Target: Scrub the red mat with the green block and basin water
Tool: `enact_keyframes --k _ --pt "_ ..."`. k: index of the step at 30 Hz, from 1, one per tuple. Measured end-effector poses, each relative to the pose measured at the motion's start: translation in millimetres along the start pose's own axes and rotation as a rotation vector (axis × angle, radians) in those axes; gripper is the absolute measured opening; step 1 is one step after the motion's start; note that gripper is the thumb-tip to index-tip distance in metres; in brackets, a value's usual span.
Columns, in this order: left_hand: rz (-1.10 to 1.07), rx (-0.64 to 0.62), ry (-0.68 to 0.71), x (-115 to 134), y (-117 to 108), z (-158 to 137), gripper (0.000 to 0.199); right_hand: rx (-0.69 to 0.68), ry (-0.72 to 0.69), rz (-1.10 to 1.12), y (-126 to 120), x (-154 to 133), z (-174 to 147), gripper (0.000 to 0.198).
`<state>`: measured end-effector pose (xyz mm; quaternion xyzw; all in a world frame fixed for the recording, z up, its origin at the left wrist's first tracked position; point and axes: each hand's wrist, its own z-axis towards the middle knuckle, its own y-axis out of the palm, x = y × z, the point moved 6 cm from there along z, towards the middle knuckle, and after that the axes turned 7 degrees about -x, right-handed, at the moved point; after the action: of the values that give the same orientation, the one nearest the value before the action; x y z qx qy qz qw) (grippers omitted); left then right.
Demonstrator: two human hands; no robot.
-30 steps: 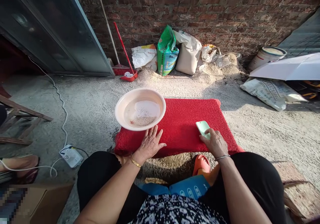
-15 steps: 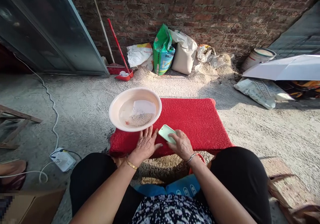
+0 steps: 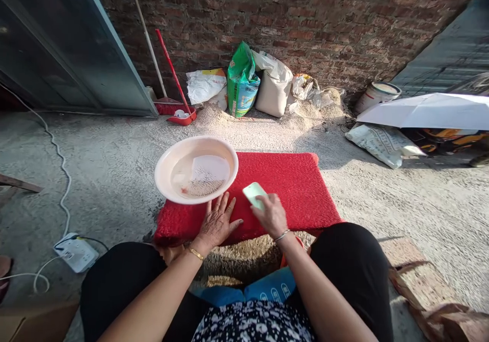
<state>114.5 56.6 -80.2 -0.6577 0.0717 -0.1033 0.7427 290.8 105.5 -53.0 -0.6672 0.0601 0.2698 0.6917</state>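
A plush red cover [image 3: 282,179] lies over a low, flat support in front of my knees. My left hand [image 3: 217,222] rests on it palm down, fingers spread, fingertips close to the basin's rim. My right hand [image 3: 272,214] grips a pale green brush [image 3: 253,193], flat and rounded at the end, pressed against the red pile; its underside is hidden. A pale pink basin [image 3: 164,179] of water stands on the cover's left end, overhanging its edge. Reflections and a small reddish patch show in the water.
Sacks, among them a green bag [image 3: 242,84] and a white sack [image 3: 273,89], stand along the brick wall beside a red dustpan [image 3: 183,117]. A power strip [image 3: 76,253] with cables lies at left. A white umbrella [image 3: 428,111] and bricks [image 3: 428,281] are at right.
My right hand has shifted the brush slightly over the red cover, and it is blurred now. My left hand stays flat beside the basin. The whole view has swung a little to the right.
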Motion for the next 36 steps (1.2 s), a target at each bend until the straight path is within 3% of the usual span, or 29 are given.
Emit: enact_keyframes --k 3,5,7,12,15,18,22,24,27,30,36 --pt "0.005 0.012 0.004 -0.5 0.9 0.6 0.071 -0.032 -0.081 -0.035 19.1 -15.1 4.0 0.033" --pt "-0.005 0.011 0.003 0.4 0.2 0.9 0.069 -0.008 -0.024 -0.051 14.4 5.1 6.2 0.034" --pt "-0.017 0.003 0.005 1.8 -1.2 1.2 0.067 0.039 0.112 -0.063 -3.1 44.6 5.7 0.034" --pt "-0.035 0.0 -0.002 4.1 -5.7 1.3 0.067 0.215 0.658 -0.06 -64.7 157.8 -16.3 0.037" --pt "-0.037 0.003 -0.009 4.7 -7.0 1.2 0.067 0.294 0.785 -0.024 -76.8 176.7 -26.7 0.04" --pt "-0.038 0.014 -0.011 4.5 -6.7 1.0 0.066 0.266 0.556 0.023 -57.2 137.6 -17.3 0.039" --pt "-0.025 0.02 -0.003 2.9 -1.7 0.6 0.066 0.076 0.037 0.059 -7.0 33.9 0.5 0.035" --pt "-0.011 0.02 0.007 2.4 1.0 0.6 0.067 0.014 -0.139 0.013 10.5 -5.8 5.6 0.035" --pt "-0.01 0.023 0.015 2.3 2.3 0.9 0.068 -0.014 -0.226 -0.074 18.9 -18.1 15.9 0.036" --pt "-0.042 0.042 0.005 2.4 -0.6 1.1 0.066 0.005 -0.09 -0.105 5.8 28.0 28.5 0.036" --pt "-0.078 0.064 -0.005 2.9 -4.2 0.5 0.065 0.121 0.452 -0.113 -64.7 170.4 25.6 0.038"
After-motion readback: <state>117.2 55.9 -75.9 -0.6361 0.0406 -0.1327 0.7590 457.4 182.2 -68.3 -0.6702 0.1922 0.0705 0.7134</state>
